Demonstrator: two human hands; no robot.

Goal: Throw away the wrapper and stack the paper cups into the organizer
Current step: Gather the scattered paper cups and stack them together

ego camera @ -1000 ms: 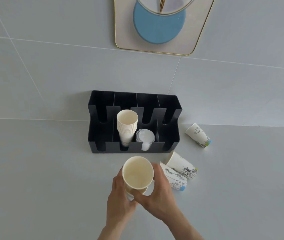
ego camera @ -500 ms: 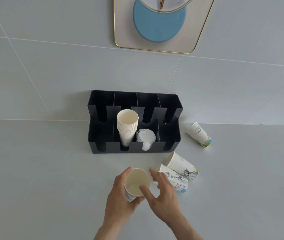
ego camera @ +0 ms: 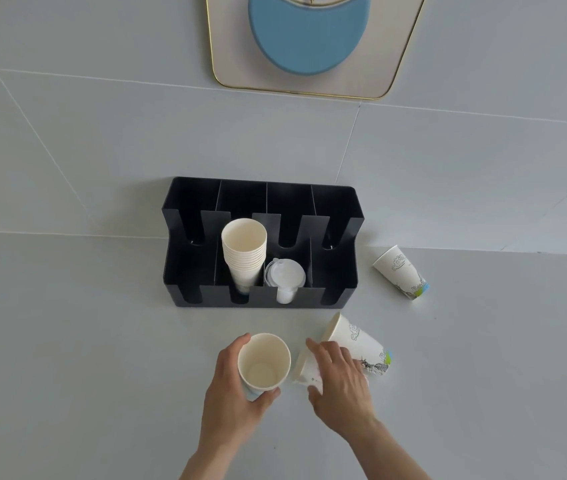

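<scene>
The paper cups are looking thin-walled and very light, so they are probably crushing easily at the open rim and rolling freely when lying on their sides; taking one around the mid-wall with spread fingers is likely the safest hold, with only gentle pressure.

The left hand [ego camera: 237, 386] is wrapping around an upright paper cup [ego camera: 264, 362] near the middle of the worktop [ego camera: 67, 358], thumb on the near side and fingers on the left wall, mouth facing up. The right hand [ego camera: 339, 375] is arching palm-down over a tipped cup [ego camera: 304, 370] just to the right, fingers curling on it, though whether it is fully gripping yet is hard to tell. A second printed cup [ego camera: 358, 344] is lying on its side touching that one, and a third [ego camera: 401, 271] is lying well apart at the far right.

The black organizer [ego camera: 188, 271] is standing against the far wall, a stack of cups [ego camera: 244, 251] filling one middle compartment and clear lids [ego camera: 284, 275] sitting in the compartment beside it. No wrapper is showing.
</scene>
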